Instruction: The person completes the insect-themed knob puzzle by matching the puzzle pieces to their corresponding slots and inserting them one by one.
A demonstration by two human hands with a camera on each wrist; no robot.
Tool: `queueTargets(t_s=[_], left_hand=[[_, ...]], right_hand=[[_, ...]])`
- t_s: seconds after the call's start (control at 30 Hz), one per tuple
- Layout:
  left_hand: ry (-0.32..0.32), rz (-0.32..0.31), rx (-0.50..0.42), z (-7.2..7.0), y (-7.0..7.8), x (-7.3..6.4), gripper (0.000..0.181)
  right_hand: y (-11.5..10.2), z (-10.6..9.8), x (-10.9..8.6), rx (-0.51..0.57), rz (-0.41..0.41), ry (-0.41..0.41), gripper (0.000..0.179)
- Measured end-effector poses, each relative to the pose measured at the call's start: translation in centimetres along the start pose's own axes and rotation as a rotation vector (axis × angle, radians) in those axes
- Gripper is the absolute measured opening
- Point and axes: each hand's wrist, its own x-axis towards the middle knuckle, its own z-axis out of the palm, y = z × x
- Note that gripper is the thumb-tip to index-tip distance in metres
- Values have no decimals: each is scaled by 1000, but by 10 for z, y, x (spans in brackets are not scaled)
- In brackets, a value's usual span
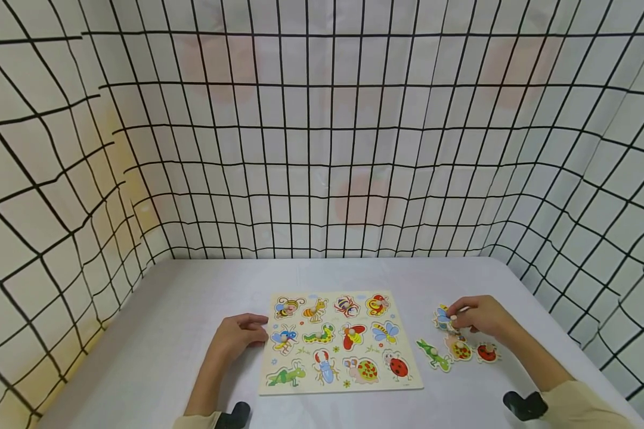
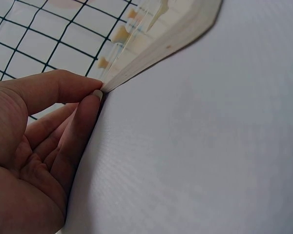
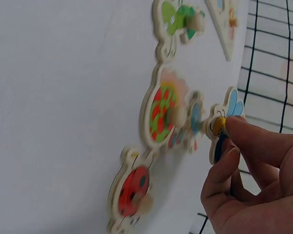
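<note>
My left hand [image 1: 238, 335] rests on the table, its fingertips touching the left edge of a wooden puzzle board [image 1: 330, 342] with printed insects. The left wrist view shows the thumb and a finger [image 2: 78, 114] against that edge. Right of the board, my right hand [image 1: 480, 314] pinches a blue-winged insect puzzle piece [image 3: 218, 126], raised off the table and partly covered by the fingers. Near it lie a snail piece [image 3: 162, 113], a ladybug piece [image 3: 132, 191] and a green grasshopper-like piece [image 3: 172, 18], each with a wooden knob.
Another blue-winged piece [image 3: 195, 114] lies beside the snail, partly hidden behind its knob. A white cloth [image 1: 204, 286] covers the table. White walls with a black grid [image 1: 330, 149] enclose its back and sides.
</note>
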Motion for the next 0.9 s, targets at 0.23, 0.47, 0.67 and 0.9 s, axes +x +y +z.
queueTargets(t_s=[0.23, 0.47, 0.67, 0.9], left_hand=[[-2, 8, -12, 0, -1, 0, 32], [-11, 15, -15, -2, 1, -1, 32], [-11, 16, -20, -2, 1, -2, 31], [-7, 18, -14, -1, 0, -1, 31]], right_hand=[[-29, 19, 2, 3, -6, -21, 21], [-48, 39, 6, -9, -24, -41, 19], [-60, 53, 8, 0, -30, -70, 18], [-76, 65, 6, -3, -15, -114, 16]])
